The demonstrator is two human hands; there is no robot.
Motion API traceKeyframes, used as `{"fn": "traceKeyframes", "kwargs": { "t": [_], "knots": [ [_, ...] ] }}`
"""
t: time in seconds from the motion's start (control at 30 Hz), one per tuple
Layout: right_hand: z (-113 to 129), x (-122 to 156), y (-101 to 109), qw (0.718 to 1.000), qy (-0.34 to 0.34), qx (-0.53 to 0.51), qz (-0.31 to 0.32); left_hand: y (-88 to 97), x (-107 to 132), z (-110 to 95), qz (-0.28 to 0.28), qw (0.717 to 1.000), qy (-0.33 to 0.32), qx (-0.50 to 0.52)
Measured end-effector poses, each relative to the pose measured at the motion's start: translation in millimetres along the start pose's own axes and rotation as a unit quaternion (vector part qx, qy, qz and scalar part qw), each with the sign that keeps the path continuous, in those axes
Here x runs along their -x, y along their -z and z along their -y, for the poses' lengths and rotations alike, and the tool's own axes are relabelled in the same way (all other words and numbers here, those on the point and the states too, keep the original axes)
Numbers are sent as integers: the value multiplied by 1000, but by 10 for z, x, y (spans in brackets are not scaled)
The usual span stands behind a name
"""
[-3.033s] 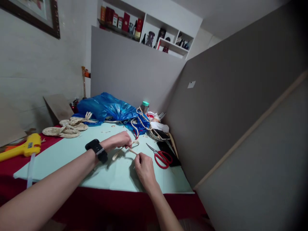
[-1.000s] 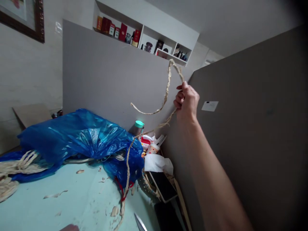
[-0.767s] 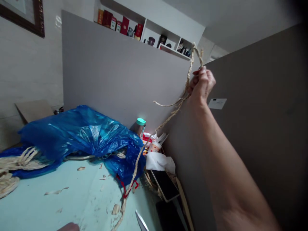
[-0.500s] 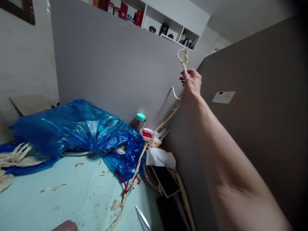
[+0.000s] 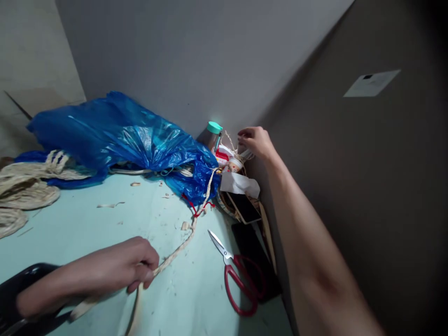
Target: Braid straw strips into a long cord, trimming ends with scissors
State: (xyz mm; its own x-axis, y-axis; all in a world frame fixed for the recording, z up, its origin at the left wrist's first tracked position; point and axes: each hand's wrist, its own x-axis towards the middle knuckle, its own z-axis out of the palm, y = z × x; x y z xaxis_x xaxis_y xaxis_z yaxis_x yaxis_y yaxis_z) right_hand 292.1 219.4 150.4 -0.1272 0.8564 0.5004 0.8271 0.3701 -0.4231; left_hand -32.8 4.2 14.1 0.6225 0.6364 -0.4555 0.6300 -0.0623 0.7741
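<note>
A braided straw cord [image 5: 190, 237] runs over the tabletop from the back corner to the lower left. My left hand [image 5: 135, 263] is closed around its near end, where loose flat strands hang below the fingers. A red tie [image 5: 196, 214] is knotted around the cord partway along. My right hand [image 5: 257, 140] is at the back corner, just above a patterned paper cup [image 5: 234, 164]; its fingers are loosely bent and apart, with no cord visible between them. The cord's far end lies tangled beside the cup. Scissors with red handles [image 5: 241, 284] lie right of the cord.
A blue plastic bag [image 5: 140, 135] covers the back of the table, with straw bundles [image 5: 28, 186] at left. A bottle with a turquoise lid [image 5: 213, 128], white tissue [image 5: 240, 183] and a phone [image 5: 247, 207] crowd the corner. Grey partitions [image 5: 315, 154] enclose the back and right.
My right hand has come down from high up by the partition, and the cord's far end has dropped into the corner. My left hand has come further into view. The camera view has tilted down.
</note>
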Motion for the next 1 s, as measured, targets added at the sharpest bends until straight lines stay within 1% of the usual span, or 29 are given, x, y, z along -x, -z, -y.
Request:
{"fn": "traceKeyframes", "kwargs": {
  "t": [0.07, 0.1, 0.13, 0.17, 0.27, 0.33, 0.43, 0.53, 0.67, 0.77, 0.87, 0.93, 1.0],
  "knots": [
    [162, 285, -84, 997, -2, -40, 63, 29, 10, -29, 33, 999, -8, 2],
    [250, 442, -133, 993, 1, -51, 106, 40, 15, -37, 39, 999, -15, 1],
    [339, 607, -185, 987, 5, -59, 149, 48, 18, -43, 34, 999, -25, -1],
    [426, 780, -240, 984, 11, -60, 170, 53, 21, -47, 30, 999, -34, -4],
    [653, 1310, -417, 976, 27, -42, 210, 50, 26, -54, 34, 998, -55, -13],
    [761, 1627, -535, 972, 23, -19, 232, 38, 28, -55, 43, 997, -62, -20],
    [856, 1964, -681, 974, 11, 25, 225, 19, 31, -57, 41, 996, -74, -39],
    [894, 2111, -770, 978, 8, 73, 196, 16, 48, -91, 36, 995, -79, -57],
    [912, 2148, -824, 980, 23, 116, 159, 26, 107, -203, 19, 992, -89, -87],
    [912, 2163, -843, 983, 32, 115, 140, 48, 155, -272, 24, 991, -87, -101],
    [900, 2189, -843, 987, 37, 89, 129, 133, 147, -275, 24, 991, -73, -106],
    [892, 2207, -837, 989, 37, 64, 126, 236, 90, -258, -4, 993, -64, -95],
    [888, 2221, -837, 991, 37, 39, 126, 349, -13, -251, -48, 996, -55, -46]
  ]
}}
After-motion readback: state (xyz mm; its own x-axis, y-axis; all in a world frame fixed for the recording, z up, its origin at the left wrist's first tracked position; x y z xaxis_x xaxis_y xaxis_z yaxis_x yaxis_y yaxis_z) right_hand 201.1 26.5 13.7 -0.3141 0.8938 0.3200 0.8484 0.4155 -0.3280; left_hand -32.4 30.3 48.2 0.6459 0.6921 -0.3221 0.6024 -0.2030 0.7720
